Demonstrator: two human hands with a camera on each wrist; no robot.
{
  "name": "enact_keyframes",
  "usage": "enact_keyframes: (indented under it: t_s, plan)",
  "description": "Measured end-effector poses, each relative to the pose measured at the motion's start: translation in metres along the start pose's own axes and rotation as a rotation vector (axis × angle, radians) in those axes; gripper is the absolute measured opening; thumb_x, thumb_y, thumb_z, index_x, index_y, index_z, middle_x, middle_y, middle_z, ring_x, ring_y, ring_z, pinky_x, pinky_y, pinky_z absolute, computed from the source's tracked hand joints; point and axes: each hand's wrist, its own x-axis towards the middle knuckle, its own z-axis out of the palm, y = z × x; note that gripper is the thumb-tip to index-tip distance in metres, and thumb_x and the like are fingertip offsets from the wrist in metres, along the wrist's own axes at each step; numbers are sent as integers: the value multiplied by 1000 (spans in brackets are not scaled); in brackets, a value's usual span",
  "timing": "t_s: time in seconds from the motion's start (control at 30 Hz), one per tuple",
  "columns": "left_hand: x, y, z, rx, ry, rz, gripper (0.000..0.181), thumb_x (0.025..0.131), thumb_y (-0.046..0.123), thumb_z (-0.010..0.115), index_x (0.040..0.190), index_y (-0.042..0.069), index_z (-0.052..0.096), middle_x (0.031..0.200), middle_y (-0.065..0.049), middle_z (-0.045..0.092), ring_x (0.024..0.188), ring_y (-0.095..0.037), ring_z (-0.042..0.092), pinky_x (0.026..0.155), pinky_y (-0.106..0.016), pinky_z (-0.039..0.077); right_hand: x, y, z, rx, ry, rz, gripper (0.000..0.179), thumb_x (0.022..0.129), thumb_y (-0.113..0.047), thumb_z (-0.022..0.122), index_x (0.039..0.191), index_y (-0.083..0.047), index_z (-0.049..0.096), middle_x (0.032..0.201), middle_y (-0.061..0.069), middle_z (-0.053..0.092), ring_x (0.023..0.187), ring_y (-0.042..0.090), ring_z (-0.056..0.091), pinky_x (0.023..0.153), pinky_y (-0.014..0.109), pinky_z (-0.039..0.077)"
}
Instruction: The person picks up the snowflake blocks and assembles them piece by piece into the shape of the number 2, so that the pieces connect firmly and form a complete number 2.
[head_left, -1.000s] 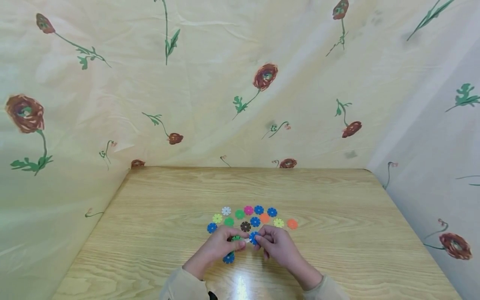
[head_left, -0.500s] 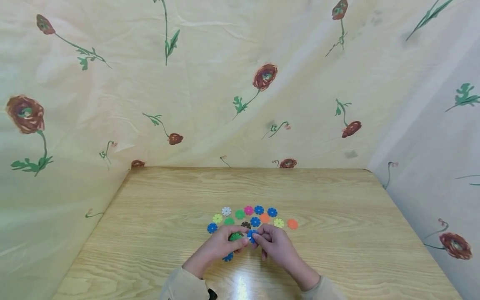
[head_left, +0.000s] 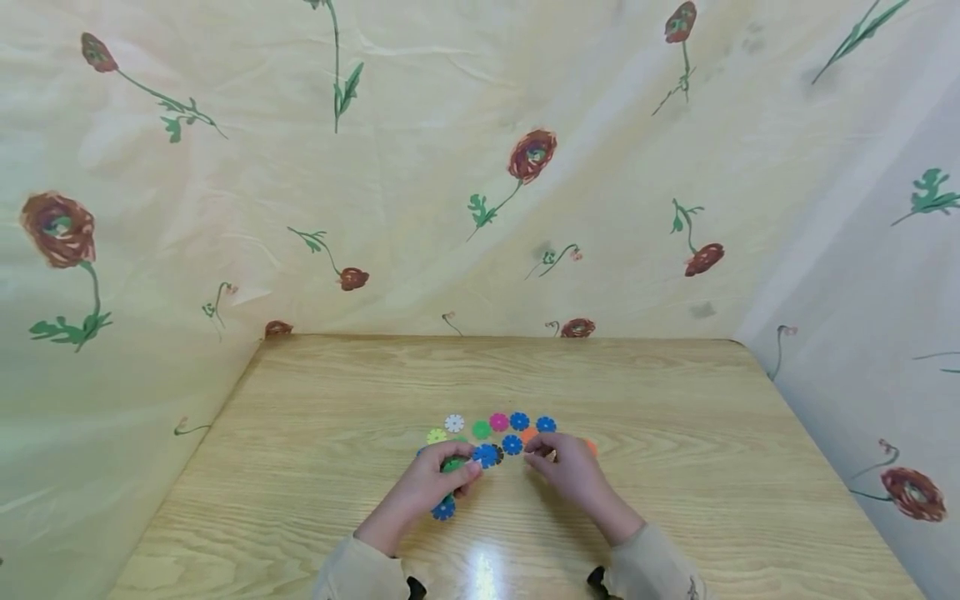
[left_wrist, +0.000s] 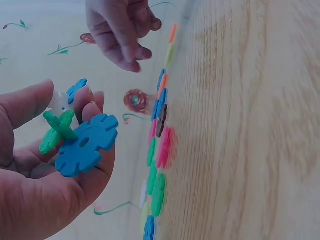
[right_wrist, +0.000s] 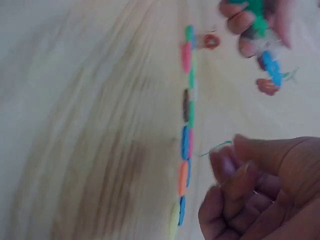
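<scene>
Several joined discs [left_wrist: 66,131] are gripped by the left hand [head_left: 427,477], seemingly leaving their rims [left_wrist: 110,124] reachable, as right of them the right hand [head_left: 573,468] hangs empty, loosely curled.

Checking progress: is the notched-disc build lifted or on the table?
Lifted: the left hand grips the notched-disc build, apart from the table.

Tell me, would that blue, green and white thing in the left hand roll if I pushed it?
The joined pieces probably wouldn't roll smoothly, because they stick out at different angles. They're likely light, since they look thin. Probably stiff, too: none looks bent.
</scene>
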Motion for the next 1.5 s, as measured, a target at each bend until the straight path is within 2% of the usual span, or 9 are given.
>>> enact_keyframes:
  t_s: [0.17, 0.37, 0.47, 0.6, 0.9, 1.03, 1.2, 1.37, 1.5]
  plan:
    - [-1, 0, 0, -10, -1, 2, 29, 96, 20, 64, 111, -5, 62, 91, -21, 65, 74, -20, 60, 68, -34, 54, 7, 4, 3, -249, 58, -22, 12, 82, -5, 76, 93, -4, 72, 89, 4, 67, 81, 20, 63, 73, 38, 54]
    - [-4, 3, 1, -23, -3, 9, 31, 97, 18, 63, 113, -7, 60, 93, -17, 66, 73, -19, 61, 66, -31, 54, 10, 9, -1, -379, 61, 76, 30, 78, -5, 78, 106, 1, 69, 98, 14, 62, 83, 29, 62, 75, 45, 55]
    - [-4, 3, 1, -29, 4, 4, 32, 97, 19, 63, 115, -8, 59, 95, -17, 66, 74, -19, 61, 66, -31, 53, 9, 12, -5, -430, 43, 118, 31, 79, -3, 77, 107, 3, 68, 96, 14, 60, 82, 30, 62, 73, 45, 55]
    - [-4, 1, 0, -26, 13, -5, 32, 97, 20, 63, 114, -6, 60, 96, -19, 66, 74, -20, 61, 66, -31, 53, 8, 16, -10, -475, 32, 147, 24, 80, -2, 76, 100, 4, 66, 87, 12, 57, 72, 26, 59, 64, 42, 54]
    - [-3, 1, 1, -19, 24, 12, 29, 97, 20, 63, 112, -5, 60, 90, -21, 63, 71, -19, 58, 65, -30, 52, 8, 21, -13, -407, 11, 164, 28, 79, -7, 80, 96, 0, 60, 84, 9, 57, 70, 21, 55, 64, 38, 52]
    - [-5, 3, 1, -22, 29, 27, 37, 98, 18, 61, 127, -4, 55, 95, -21, 64, 71, -22, 60, 66, -32, 54, 6, 19, -13, -379, -8, 144, 21, 81, -5, 78, 89, -4, 59, 76, 4, 58, 66, 18, 52, 59, 35, 49]
    - [-6, 3, 1, -39, 7, 39, 46, 100, 18, 57, 143, 5, 46, 106, -23, 65, 70, -23, 61, 66, -33, 55, 0, 13, -12, -305, 11, 93, 17, 82, -7, 77, 74, -10, 63, 64, -2, 51, 59, 14, 44, 55, 29, 39]
    - [-6, 2, 3, -46, -13, 47, 43, 102, 19, 54, 142, 6, 47, 110, -24, 66, 69, -21, 61, 65, -30, 54, -7, 5, -12, -201, 26, 8, 2, 87, -8, 72, 86, -9, 72, 71, -5, 61, 62, 7, 49, 56, 25, 44]
    - [-5, 1, 6, -40, -10, 52, 41, 102, 20, 53, 141, 6, 49, 110, -24, 66, 69, -21, 61, 65, -29, 54, -11, 2, -10, -80, -12, -34, 7, 93, -4, 64, 95, -8, 70, 80, -2, 69, 58, 7, 53, 51, 25, 48]
